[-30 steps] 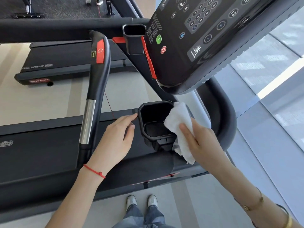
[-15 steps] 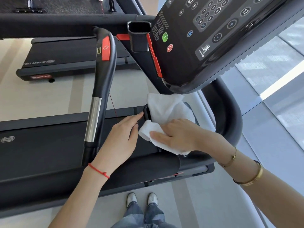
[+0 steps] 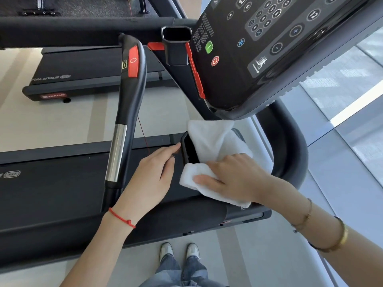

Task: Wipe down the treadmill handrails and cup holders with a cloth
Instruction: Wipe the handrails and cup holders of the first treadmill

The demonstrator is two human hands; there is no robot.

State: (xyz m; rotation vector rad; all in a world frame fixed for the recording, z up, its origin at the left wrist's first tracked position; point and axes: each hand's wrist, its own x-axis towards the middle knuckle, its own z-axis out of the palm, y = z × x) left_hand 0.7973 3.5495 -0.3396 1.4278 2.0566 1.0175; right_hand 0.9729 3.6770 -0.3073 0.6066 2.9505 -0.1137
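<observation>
Head view: right hand (image 3: 234, 179) lies flat w/ fingers nearly straight, pressing white cloth (image 3: 215, 146) onto near rim of cup holder (image 3: 187, 150); fingers point left across the rim. Cloth drapes over most of the holder, far edge tucked under console (image 3: 279, 48). Left hand (image 3: 153, 177), fingers relaxed & extended, touches holder's left edge, gripping nothing. Judgement: holder sits directly under right palm, so right hand does the wiping; upright handrail (image 3: 128, 104) stands left of left hand, nearer to it.
</observation>
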